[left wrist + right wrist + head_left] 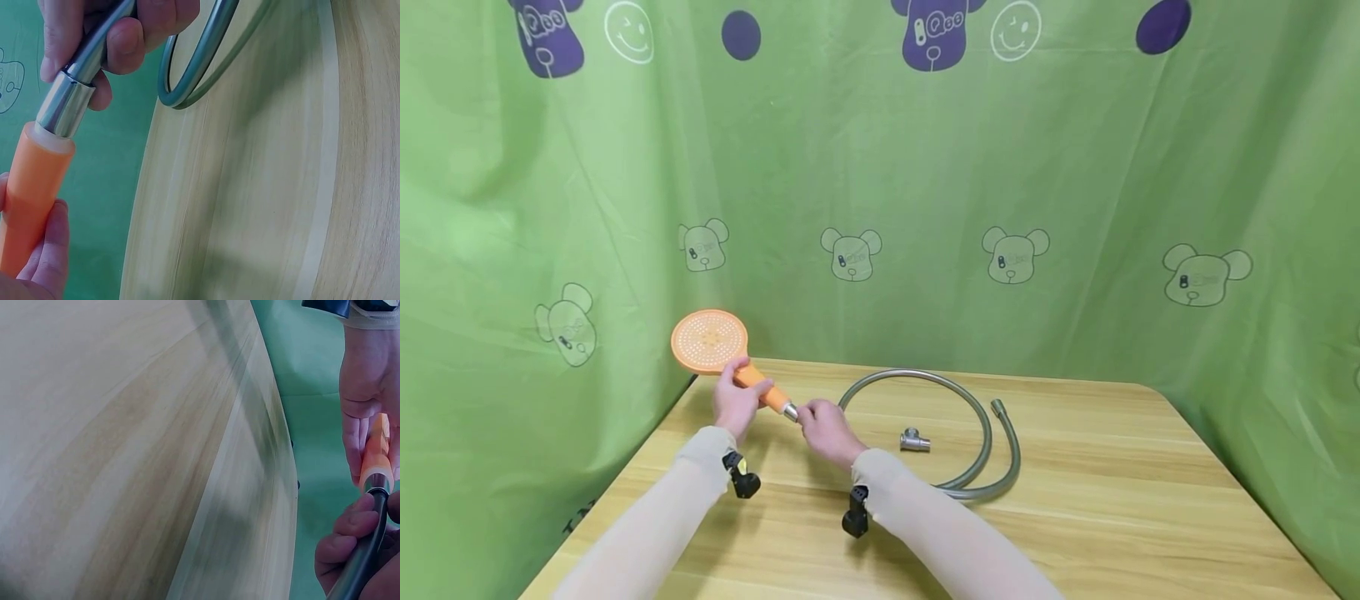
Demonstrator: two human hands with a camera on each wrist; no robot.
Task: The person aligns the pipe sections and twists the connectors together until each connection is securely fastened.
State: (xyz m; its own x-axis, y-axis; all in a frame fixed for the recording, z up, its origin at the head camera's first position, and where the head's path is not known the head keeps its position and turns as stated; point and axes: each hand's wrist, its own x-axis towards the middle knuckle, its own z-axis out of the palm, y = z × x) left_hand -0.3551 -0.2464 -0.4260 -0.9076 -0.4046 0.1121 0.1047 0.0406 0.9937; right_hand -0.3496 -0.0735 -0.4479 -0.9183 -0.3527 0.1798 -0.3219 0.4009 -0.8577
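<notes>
An orange shower head (710, 341) with a round perforated face is held up over the table's left side. My left hand (737, 402) grips its handle (39, 181) below the face. At the handle's end sits a silver metal connector (65, 106) of the grey shower hose (203, 53). My right hand (830, 432) pinches the hose just behind that connector, as the right wrist view also shows. The connector meets the pale collar of the handle in line with it. From my right hand the hose loops across the table, its other end (997, 407) lying free at the right.
A small chrome angle fitting (914, 440) lies inside the hose loop on the wooden table (1112, 467). Green curtains (940, 167) with bear prints hang behind and at both sides. The table's left edge runs under the shower head.
</notes>
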